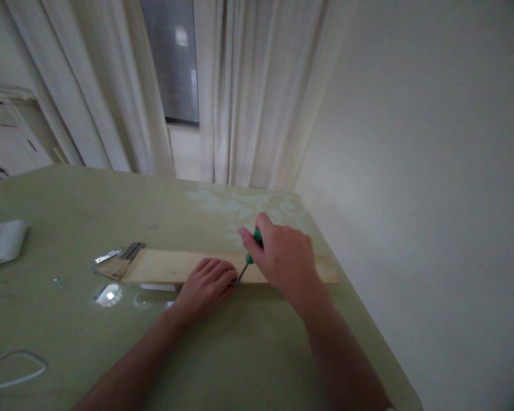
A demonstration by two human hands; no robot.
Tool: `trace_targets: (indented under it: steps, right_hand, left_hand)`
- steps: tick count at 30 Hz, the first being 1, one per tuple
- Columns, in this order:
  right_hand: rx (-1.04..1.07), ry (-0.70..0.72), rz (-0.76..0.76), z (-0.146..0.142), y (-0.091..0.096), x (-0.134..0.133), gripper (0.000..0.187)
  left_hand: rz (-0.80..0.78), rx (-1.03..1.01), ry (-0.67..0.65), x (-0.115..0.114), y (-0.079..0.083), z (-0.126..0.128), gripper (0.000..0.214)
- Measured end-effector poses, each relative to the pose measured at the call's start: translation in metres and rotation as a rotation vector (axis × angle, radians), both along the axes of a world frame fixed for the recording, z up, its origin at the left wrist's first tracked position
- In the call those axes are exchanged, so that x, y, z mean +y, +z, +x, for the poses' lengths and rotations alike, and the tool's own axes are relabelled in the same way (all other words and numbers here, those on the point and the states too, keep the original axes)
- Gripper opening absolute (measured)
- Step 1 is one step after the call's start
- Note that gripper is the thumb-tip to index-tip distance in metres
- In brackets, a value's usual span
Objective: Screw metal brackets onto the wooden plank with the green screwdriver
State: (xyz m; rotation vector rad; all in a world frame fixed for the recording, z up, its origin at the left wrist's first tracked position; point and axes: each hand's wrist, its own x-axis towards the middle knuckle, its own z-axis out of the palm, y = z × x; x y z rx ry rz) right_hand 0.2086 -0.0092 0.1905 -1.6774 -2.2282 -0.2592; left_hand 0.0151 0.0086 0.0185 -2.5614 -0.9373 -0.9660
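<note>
A long pale wooden board (163,264) lies across the table in front of me. My right hand (289,262) is wrapped round the green handle of a screwdriver (244,269), whose shaft slants down to the board's near edge. At that spot is a small metal piece (235,281), mostly hidden by fingertips. My left hand (208,282) grips the board's near edge just left of the screwdriver tip, fingers together on top.
Metal hinges (108,255) sit by the board's left end, one dark (132,251). A white object (158,287) shows under the board. Farther left are a white case (2,242), a small metal bit (59,282) and a white cable (21,379). A wall stands right of the table (257,354).
</note>
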Motion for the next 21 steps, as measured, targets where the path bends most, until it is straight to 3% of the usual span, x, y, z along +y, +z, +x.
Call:
trace_targets:
  steps: [1, 3, 7, 9, 10, 14, 16, 18, 21]
  right_hand:
    - [-0.015, -0.061, 0.005, 0.001, -0.001, 0.003, 0.041]
    - [-0.021, -0.014, 0.006, 0.002, -0.002, 0.006, 0.037]
    - [0.041, 0.388, -0.020, 0.001, 0.000, -0.003, 0.014]
    - [0.052, 0.469, -0.038, -0.002, 0.001, -0.008, 0.011]
    - [0.048, 0.424, -0.037, -0.003, 0.001, -0.009, 0.013]
    - [0.000, -0.023, -0.005, 0.002, 0.001, 0.001, 0.048]
    - [-0.013, -0.080, -0.016, 0.007, 0.000, 0.007, 0.051]
    - [0.013, 0.040, -0.023, 0.010, 0.001, 0.009, 0.038]
    - [0.061, 0.399, -0.046, 0.008, 0.002, 0.002, 0.021]
  left_hand:
    - [-0.011, 0.001, -0.002, 0.000, 0.000, 0.000, 0.009]
    - [-0.015, -0.002, -0.007, 0.000, 0.000, 0.000, 0.010]
    - [0.051, -0.034, -0.013, 0.001, -0.002, 0.000, 0.008]
    - [0.091, -0.055, -0.014, 0.002, -0.003, 0.000, 0.009]
    - [0.092, -0.054, -0.014, 0.002, -0.003, 0.000, 0.010]
    - [-0.008, -0.012, -0.006, 0.000, -0.002, 0.000, 0.009]
    - [-0.029, -0.005, -0.005, -0.001, -0.001, 0.000, 0.009]
    - [-0.027, 0.000, -0.008, -0.001, -0.001, 0.000, 0.010]
    - [0.001, -0.005, -0.007, 0.000, -0.002, 0.000, 0.011]
